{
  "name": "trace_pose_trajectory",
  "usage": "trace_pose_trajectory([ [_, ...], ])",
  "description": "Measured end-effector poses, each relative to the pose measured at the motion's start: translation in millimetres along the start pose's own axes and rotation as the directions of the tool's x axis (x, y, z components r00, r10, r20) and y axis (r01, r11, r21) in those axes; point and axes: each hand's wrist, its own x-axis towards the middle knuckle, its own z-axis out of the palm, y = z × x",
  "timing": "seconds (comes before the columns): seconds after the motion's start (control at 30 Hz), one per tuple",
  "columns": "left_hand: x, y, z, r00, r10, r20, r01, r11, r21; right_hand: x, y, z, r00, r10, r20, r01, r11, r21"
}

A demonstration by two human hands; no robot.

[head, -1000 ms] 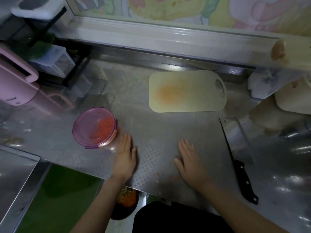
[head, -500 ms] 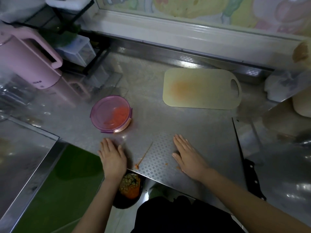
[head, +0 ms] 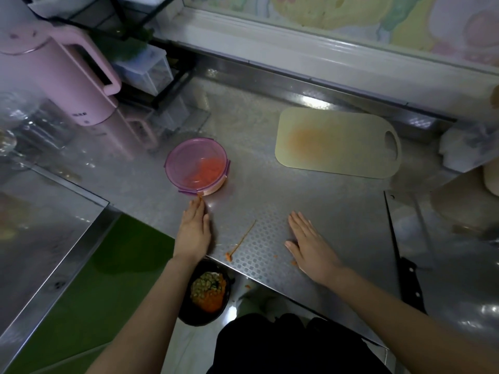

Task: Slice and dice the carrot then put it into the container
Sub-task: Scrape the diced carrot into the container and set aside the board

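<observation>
A black round bowl of orange and green scraps [head: 206, 292] sits below the embossed steel counter [head: 270, 190]. Both hands lie flat, palms down, at its near edge: left hand [head: 193, 233] with fingers pressed together, right hand [head: 310, 247] with fingers slightly spread. A thin orange carrot strip [head: 243, 240] lies between them. A black-handled cleaver [head: 399, 238] lies to the right. Just beyond the left fingertips stands the round purple-lidded container [head: 197, 166], holding diced carrot. Farther right lies a pale green cutting board [head: 337, 143], stained orange.
</observation>
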Motion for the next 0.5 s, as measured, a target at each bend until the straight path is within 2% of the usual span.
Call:
trace_pose_trajectory([
  [0.07, -7, 1, 0, 0.992, 0.117, 0.042, -0.119, 0.992, 0.032, 0, -1, -1, 1.0, -0.01, -0.002, 0.01, 1.0, 0.0],
  [0.13, -12, 3, 1, 0.986, 0.165, -0.007, -0.165, 0.986, 0.008, 0, -2, -3, 1.0, -0.009, -0.022, 0.009, 1.0, 0.009],
  [0.17, -12, 4, 2, 0.987, 0.147, -0.07, -0.148, 0.989, -0.01, 0, -2, -5, 0.999, 0.0, -0.034, 0.001, 1.0, 0.025],
  [0.23, -7, 7, 4, 0.986, 0.021, -0.166, -0.035, 0.996, -0.08, -1, -2, -7, 0.998, 0.002, -0.057, 0.001, 0.999, 0.054],
  [0.33, 2, 11, 10, 0.991, -0.084, -0.107, 0.078, 0.995, -0.066, -1, -6, -8, 0.998, -0.005, -0.062, 0.008, 0.999, 0.054],
  [0.43, 4, 10, 13, 0.994, -0.04, -0.105, 0.038, 0.999, -0.02, 0, -12, -7, 0.999, -0.015, -0.037, 0.017, 0.997, 0.069],
  [0.5, -1, 6, 10, 0.997, 0.066, -0.045, -0.067, 0.998, -0.019, 1, -14, -6, 0.999, -0.019, -0.048, 0.023, 0.997, 0.079],
])
